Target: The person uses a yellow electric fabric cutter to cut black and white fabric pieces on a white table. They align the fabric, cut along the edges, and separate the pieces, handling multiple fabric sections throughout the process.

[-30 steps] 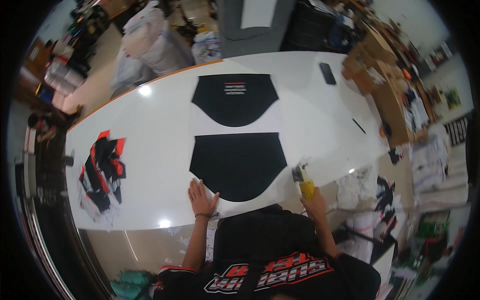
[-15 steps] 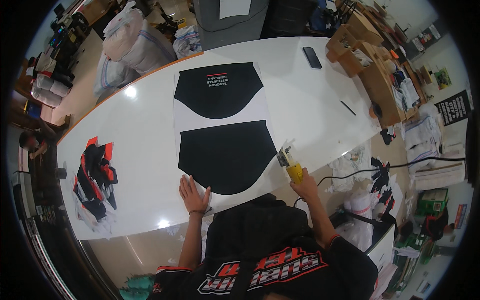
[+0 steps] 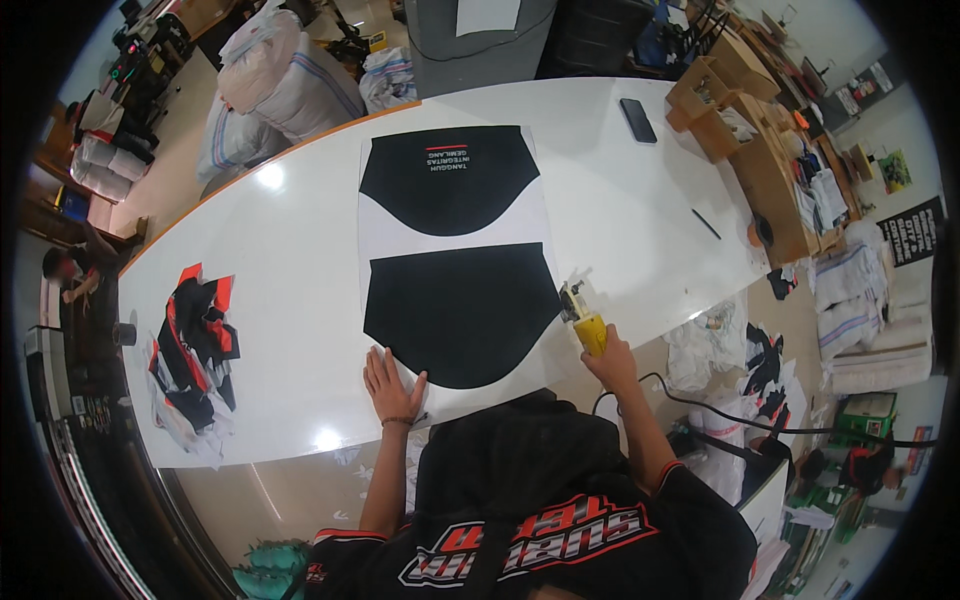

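Observation:
A white sheet (image 3: 398,226) printed with two black panels lies on the white table (image 3: 290,330). The near black panel (image 3: 465,315) has a curved lower edge; the far black panel (image 3: 450,205) carries a red line and small white lettering. My left hand (image 3: 393,388) rests with spread fingers at the near panel's lower left edge. My right hand (image 3: 612,365) grips a yellow handheld electric fabric cutter (image 3: 590,333). Its metal head is beside the near panel's right corner; whether the blade touches the sheet is too small to tell.
Black, red and white fabric scraps (image 3: 195,350) are heaped at the table's left. A phone (image 3: 637,120) and a pen (image 3: 706,223) lie on the right side. The cutter's black cord (image 3: 735,415) hangs off to the right. Cardboard boxes (image 3: 745,140) stand at the far right.
The cutter's cord has dropped lower on the right. My right hand and the cutter have shifted slightly away from me along the panel's corner. The whole view has moved a little.

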Tool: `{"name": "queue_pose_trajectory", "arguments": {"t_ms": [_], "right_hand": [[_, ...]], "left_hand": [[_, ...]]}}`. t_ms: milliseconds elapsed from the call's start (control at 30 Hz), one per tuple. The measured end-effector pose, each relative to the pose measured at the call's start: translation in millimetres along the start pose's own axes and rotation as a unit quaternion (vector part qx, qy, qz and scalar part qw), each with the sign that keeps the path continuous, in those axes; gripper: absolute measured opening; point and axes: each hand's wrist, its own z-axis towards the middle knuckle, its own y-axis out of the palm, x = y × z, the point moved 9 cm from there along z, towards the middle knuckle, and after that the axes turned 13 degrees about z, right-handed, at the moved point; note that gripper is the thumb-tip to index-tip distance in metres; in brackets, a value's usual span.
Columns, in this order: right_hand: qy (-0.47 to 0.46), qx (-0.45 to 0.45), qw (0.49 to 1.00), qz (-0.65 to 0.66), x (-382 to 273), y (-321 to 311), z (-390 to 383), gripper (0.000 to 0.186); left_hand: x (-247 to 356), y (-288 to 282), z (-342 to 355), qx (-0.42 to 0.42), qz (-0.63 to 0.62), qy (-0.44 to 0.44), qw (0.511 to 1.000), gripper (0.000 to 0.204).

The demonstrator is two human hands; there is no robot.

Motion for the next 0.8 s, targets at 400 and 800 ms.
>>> {"name": "queue_pose_trajectory", "arguments": {"t_ms": [400,800], "right_hand": [[-0.001,-0.013,1.0,-0.012,-40.1,-7.6,36.6,0.06],[0.005,-0.008,1.0,0.014,-74.1,-9.1,78.2,0.06]], "left_hand": [[2.7,-6.5,2.0,-0.003,-0.005,-0.003,1.0,0.09],[1.3,-6.5,2.2,-0.004,0.003,-0.007,1.0,0.09]]}}
